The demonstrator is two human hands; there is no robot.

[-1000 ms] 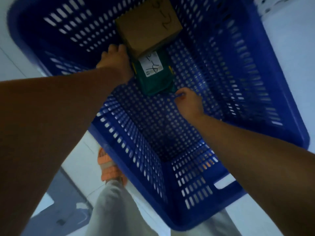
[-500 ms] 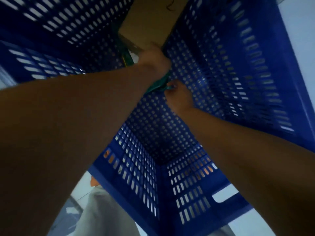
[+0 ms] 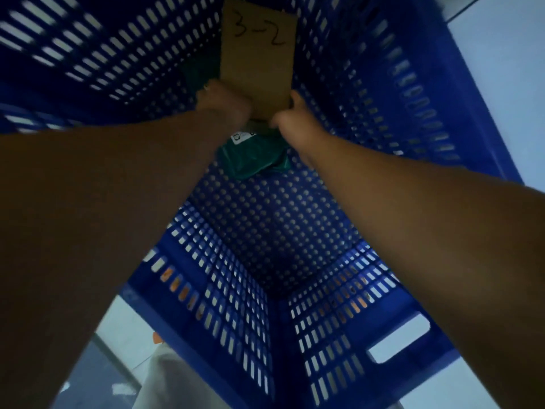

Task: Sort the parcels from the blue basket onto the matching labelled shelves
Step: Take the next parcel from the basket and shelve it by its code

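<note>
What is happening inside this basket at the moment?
A person reaches with both arms into the blue basket. The left hand and the right hand grip the near corners of a cardboard box marked "3-2", which stands against the far wall. A green parcel with a white label lies on the basket floor just below the hands. Neither parcel has left the basket yet.

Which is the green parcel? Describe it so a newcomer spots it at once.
Look into the blue basket, toward the far end of its perforated floor, where the left hand and right hand meet at a brown cardboard box marked 3-2. The green parcel sits nearer the camera, partly under that box. It is a glossy soft bag with a white label, unlike the stiff box.
</note>
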